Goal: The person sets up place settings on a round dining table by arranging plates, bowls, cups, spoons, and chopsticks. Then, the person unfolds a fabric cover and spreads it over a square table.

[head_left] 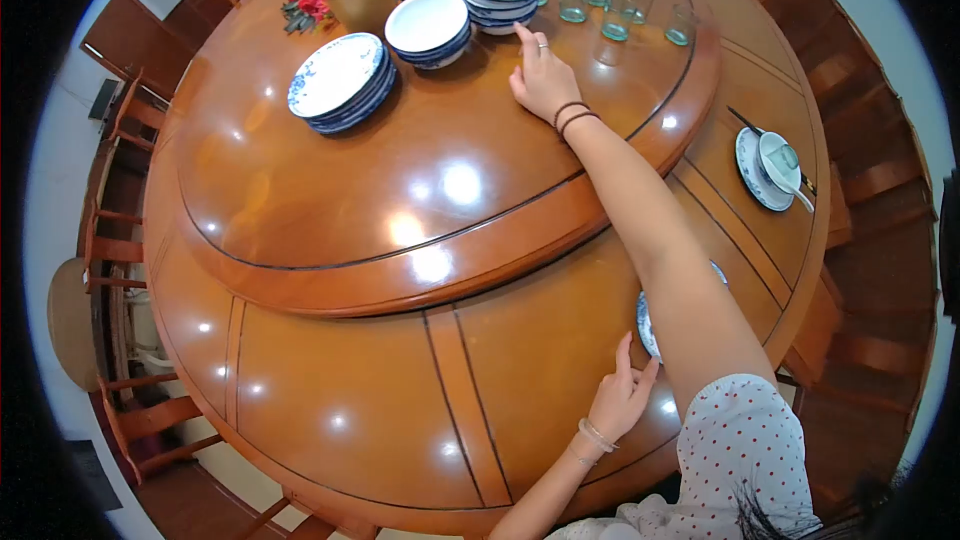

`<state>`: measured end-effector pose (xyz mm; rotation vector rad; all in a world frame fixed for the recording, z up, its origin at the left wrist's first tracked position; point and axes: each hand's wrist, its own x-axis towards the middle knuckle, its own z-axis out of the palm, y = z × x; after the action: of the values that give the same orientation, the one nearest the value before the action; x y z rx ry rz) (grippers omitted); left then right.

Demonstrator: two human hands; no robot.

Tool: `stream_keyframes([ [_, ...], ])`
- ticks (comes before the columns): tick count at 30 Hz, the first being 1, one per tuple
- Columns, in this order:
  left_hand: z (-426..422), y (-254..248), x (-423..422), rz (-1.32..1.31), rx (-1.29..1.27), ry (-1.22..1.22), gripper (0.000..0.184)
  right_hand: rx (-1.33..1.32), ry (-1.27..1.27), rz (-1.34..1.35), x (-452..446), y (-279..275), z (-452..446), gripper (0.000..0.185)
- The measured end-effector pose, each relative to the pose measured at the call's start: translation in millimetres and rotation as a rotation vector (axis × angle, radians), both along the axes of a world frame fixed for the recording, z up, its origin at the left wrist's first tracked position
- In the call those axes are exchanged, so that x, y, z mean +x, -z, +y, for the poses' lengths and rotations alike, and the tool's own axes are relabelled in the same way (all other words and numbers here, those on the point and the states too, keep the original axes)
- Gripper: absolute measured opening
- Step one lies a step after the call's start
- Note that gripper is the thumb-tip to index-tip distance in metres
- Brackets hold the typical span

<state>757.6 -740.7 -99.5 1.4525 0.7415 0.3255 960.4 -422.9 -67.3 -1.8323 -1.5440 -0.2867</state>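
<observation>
Reaching for the nearer end of the tall bowl stack [500,0] on the turntable [330,190] is judged to be the step in hand. The right grip [545,78] is partly spread: the index finger is stretched forward, the thumb stands apart from it, and nothing is seen pinched between them. The stack lies directly ahead of the fingertips, upright; the leading fingertip meets the lower edge of the stack in view, though firm contact cannot be confirmed. A second bowl stack [428,30] and a plate stack [340,85] stand to the left of it, and several glasses [615,30] stand to the right. The left grip [618,405] is low at the desk [340,380], loosely spread, with its fingers beside the rim of a small plate [645,325] partly hidden by the right forearm [650,230]; whether they touch it cannot be told. In this assessment, the next move calls for bringing the right fingers up to rim level and closing them on a single bowl, keeping the bowls beneath steady and the wrist clear of the glasses.
</observation>
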Motion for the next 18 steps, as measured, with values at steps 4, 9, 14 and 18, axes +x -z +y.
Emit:
stream_keyframes([
  [4, -5, 0, 24, 0.051, 0.01, -0.058, 0.055, -0.007, -0.011, -0.04, 12, -5, -3, 0.059],
  [9, -1, -13, 33, 0.016, -0.29, -0.22, 0.041, -0.06, -0.037, -0.077, 27, -14, -19, 0.056],
  [14, -8, -18, 13, -0.043, -0.225, -0.299, 0.041, 0.001, -0.204, -0.096, 36, -16, -57, 0.049],
  [18, 2, -46, -32, -0.043, -0.2, -0.427, 0.043, -0.238, -0.54, 0.69, 32, -26, -117, 0.038],
])
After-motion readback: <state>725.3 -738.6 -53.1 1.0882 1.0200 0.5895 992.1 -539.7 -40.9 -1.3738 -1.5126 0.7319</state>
